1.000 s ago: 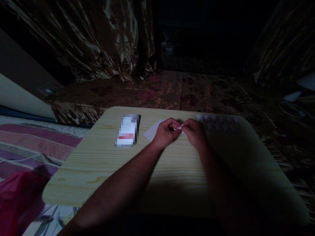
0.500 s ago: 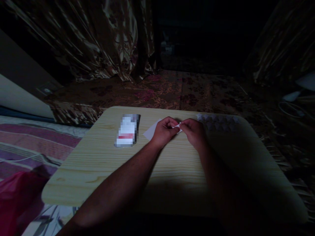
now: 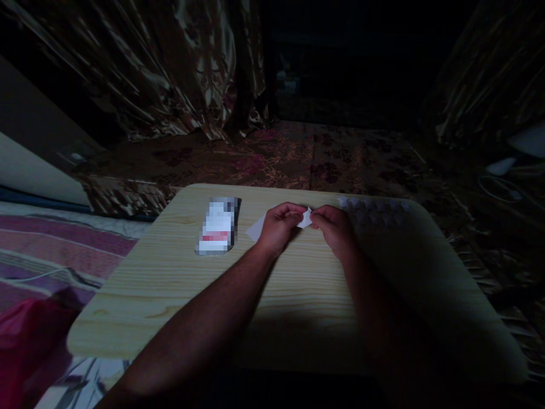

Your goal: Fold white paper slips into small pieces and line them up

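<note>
Between my two hands is a small piece of folded white paper [image 3: 305, 219], with a pointed tip sticking up. My left hand [image 3: 279, 224] pinches its left side with thumb and fingers. On its right side, the fingertips of my right hand [image 3: 332, 223] are closed on it. A flat sheet of white paper [image 3: 254, 230] lies on the table, partly hidden under my left hand. Beyond my right hand, several small folded paper pieces [image 3: 374, 210], which look like stars, sit in two rows in dim light.
The pale wooden table [image 3: 170, 289] has rounded corners. A phone-like object [image 3: 217, 226], blurred by pixelation, lies on its left part. To the left are a striped bedspread [image 3: 55, 244] and a red cloth or bag [image 3: 29, 335]. Patterned curtains [image 3: 191, 68] hang behind.
The folded paper has turned between my fingers, and more of it now shows, its point upward. Both hands stay in nearly the same place; the view has shifted slightly.
</note>
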`<state>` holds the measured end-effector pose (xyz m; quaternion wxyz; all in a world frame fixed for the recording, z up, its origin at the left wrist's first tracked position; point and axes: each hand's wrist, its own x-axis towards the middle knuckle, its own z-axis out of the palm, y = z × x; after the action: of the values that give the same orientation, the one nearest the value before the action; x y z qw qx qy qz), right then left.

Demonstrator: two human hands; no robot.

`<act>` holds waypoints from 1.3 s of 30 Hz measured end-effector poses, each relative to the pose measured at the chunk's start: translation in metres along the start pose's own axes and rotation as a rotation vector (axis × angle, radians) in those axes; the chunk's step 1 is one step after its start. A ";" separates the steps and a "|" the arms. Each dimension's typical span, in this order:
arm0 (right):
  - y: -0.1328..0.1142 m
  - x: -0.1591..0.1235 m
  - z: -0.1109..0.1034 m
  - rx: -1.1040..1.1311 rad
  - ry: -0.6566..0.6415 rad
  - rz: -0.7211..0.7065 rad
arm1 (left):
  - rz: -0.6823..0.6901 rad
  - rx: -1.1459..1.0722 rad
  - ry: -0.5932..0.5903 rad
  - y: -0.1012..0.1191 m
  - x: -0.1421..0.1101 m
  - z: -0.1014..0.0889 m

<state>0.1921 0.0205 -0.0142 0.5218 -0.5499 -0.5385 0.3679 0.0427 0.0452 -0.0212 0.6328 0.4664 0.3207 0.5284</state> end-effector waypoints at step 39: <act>-0.005 -0.002 -0.002 -0.085 0.024 -0.103 | -0.002 -0.005 -0.051 0.002 -0.002 0.004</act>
<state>0.1926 0.0178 -0.0095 0.5227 -0.5476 -0.5749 0.3105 0.0452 0.0417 -0.0182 0.6424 0.4779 0.3037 0.5165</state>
